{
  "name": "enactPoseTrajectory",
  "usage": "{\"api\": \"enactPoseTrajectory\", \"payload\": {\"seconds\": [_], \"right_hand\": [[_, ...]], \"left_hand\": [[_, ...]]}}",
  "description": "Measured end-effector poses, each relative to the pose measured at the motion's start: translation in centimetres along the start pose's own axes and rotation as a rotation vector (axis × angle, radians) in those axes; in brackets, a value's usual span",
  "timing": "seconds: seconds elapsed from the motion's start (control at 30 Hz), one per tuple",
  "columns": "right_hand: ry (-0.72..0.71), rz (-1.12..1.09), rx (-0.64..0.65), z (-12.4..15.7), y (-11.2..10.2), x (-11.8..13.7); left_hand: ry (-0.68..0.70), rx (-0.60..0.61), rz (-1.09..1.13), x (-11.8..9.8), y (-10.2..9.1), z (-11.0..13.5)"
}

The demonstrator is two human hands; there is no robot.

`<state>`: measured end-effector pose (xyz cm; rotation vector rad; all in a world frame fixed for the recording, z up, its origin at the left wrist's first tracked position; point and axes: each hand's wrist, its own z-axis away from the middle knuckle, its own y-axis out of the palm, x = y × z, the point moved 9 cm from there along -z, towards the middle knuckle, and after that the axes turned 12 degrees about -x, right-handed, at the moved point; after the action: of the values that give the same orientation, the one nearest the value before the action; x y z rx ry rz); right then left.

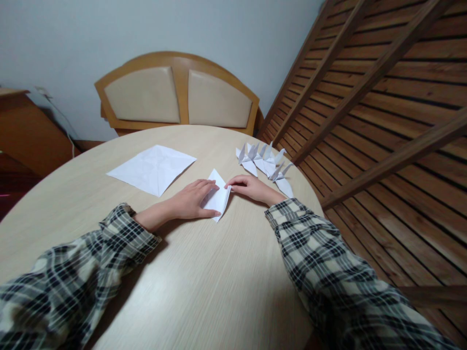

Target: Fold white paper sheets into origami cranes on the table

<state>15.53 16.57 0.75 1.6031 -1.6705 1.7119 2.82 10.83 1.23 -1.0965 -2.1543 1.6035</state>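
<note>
A small folded piece of white paper (219, 196), diamond-shaped, lies on the round light wooden table (204, 272). My left hand (191, 199) rests flat on its left half, fingers stretched out and pressing it down. My right hand (251, 187) touches the paper's right edge with its fingertips, fingers curled and close together. Both arms wear plaid sleeves.
A creased, unfolded white paper square (152, 168) lies to the left beyond my hands. Several folded white paper cranes (265, 163) sit in a cluster at the right near the table's edge. A wooden chair (178, 95) stands behind the table. Slatted wooden floor lies to the right.
</note>
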Motion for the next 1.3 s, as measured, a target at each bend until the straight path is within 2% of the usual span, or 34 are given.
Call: {"api": "enactPoseTrajectory", "payload": {"seconds": [0.23,0.5,0.63,0.97,1.3], "right_hand": [[0.0,0.009,-0.039,-0.1,0.1,-0.3],[-0.141,0.146,-0.106,-0.4,0.2,0.9],[-0.164,0.196,-0.143,-0.4,0.2,1.1],[-0.127,0.318,-0.193,-0.5,0.5,0.7],[-0.112,0.324,-0.2,-0.6,0.6,0.4]], "left_hand": [[0.022,0.066,-0.013,0.3,0.4,0.2],[0.05,0.074,0.008,0.1,0.3,0.2],[0.066,0.071,0.01,0.1,0.3,0.3],[-0.016,0.059,0.048,-0.4,-0.4,-0.1],[0.022,0.016,-0.037,-0.6,0.0,-0.1]]}}
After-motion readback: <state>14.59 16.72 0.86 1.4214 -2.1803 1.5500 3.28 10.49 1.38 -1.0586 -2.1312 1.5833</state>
